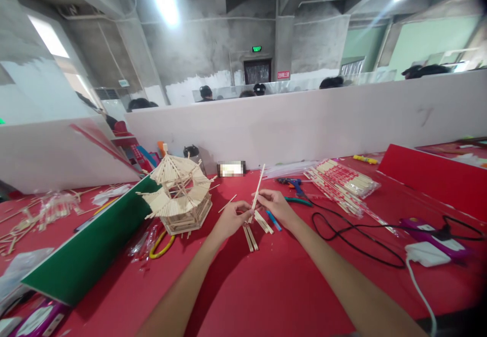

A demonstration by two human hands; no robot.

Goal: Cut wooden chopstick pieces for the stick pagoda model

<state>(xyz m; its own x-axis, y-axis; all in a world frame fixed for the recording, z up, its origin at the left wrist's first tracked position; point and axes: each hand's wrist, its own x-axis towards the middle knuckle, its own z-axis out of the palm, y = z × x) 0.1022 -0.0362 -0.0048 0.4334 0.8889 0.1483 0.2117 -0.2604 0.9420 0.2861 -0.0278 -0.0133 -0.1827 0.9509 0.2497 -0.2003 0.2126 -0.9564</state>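
Forearms [335, 271] flank sticks [250, 239] — model [186, 220] left, glue gun [295, 185] right.

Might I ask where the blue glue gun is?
The glue gun lies right of centre in the head view, between the right hand and packaged sticks.

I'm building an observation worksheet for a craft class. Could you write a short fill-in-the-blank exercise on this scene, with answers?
1. The left hand and right hand grip a thin pale wooden stick whose top leans toward the person's ____.
2. The pale wooden pagoda-shaped model stands to the ____ of both hands.
3. The flat upright board immediately beside that model is coloured ____.
4. The flat tabletop beneath the hands is coloured ____.

Missing words: right; left; green; red.
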